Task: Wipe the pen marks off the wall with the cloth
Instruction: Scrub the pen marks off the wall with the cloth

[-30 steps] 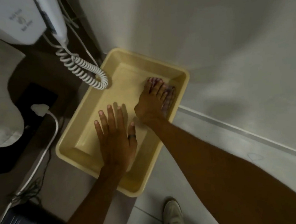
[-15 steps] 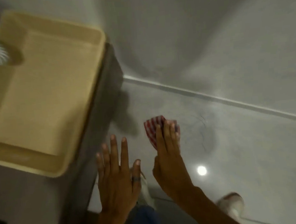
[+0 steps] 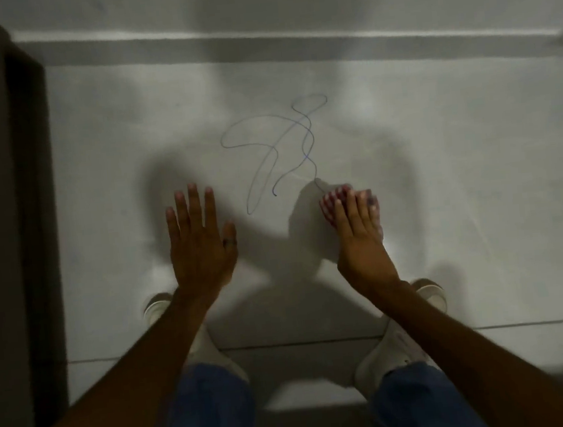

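A looping blue pen scribble [image 3: 277, 148] runs across the pale glossy wall panel [image 3: 457, 162] in front of me. My right hand [image 3: 361, 240] holds a red-and-white checked cloth [image 3: 328, 205] under its fingers, pressed at the scribble's lower right end. The fingers hide most of the cloth. My left hand [image 3: 199, 245] is open with fingers spread, a ring on the thumb, just left of the scribble's lowest loop and holding nothing.
A dark cabinet side [image 3: 4, 240] fills the left edge. A pale raised strip [image 3: 256, 35] crosses above the scribble. My white shoes [image 3: 389, 351] and blue trouser legs [image 3: 216, 412] are below, near a seam line in the tiles.
The view swung from the yellow tray down to the marked panel. My right hand lifted the cloth out of the tray and brought it to the scribble; my left hand came along, open.
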`<action>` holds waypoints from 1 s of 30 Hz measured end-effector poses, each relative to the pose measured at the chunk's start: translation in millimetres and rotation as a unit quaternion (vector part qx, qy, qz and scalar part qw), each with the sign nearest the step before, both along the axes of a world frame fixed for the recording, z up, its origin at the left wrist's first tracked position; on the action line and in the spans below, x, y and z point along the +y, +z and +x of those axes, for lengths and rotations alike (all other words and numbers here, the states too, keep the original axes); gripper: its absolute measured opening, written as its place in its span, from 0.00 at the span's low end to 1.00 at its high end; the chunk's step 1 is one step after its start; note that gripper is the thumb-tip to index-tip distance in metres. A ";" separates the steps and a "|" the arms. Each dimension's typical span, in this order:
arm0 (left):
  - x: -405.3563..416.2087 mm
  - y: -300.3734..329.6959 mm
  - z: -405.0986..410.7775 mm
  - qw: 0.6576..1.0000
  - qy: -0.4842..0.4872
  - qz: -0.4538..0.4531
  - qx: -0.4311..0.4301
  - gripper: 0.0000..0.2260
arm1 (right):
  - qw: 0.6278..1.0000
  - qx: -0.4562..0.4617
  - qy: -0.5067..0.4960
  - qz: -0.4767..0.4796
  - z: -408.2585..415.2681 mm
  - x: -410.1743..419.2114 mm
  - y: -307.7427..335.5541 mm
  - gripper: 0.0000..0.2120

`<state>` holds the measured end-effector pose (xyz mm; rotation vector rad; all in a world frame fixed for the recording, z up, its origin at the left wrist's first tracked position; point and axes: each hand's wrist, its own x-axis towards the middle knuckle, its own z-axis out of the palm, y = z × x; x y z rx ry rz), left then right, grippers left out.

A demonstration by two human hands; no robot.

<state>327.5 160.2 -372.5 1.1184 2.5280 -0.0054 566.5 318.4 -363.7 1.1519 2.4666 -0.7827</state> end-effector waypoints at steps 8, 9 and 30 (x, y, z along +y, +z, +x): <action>10.5 -98.1 -22.0 0.997 0.015 0.058 0.045 0.31 | 0.995 0.016 0.084 0.047 14.0 14.2 -86.5 0.36; 7.4 -104.3 -22.0 0.996 0.015 0.068 0.059 0.31 | 0.994 0.024 0.079 0.072 14.4 12.3 -93.0 0.35; 4.2 -122.5 -24.8 0.987 0.023 0.123 0.099 0.32 | 0.975 0.056 0.039 0.210 -58.7 43.3 -108.0 0.31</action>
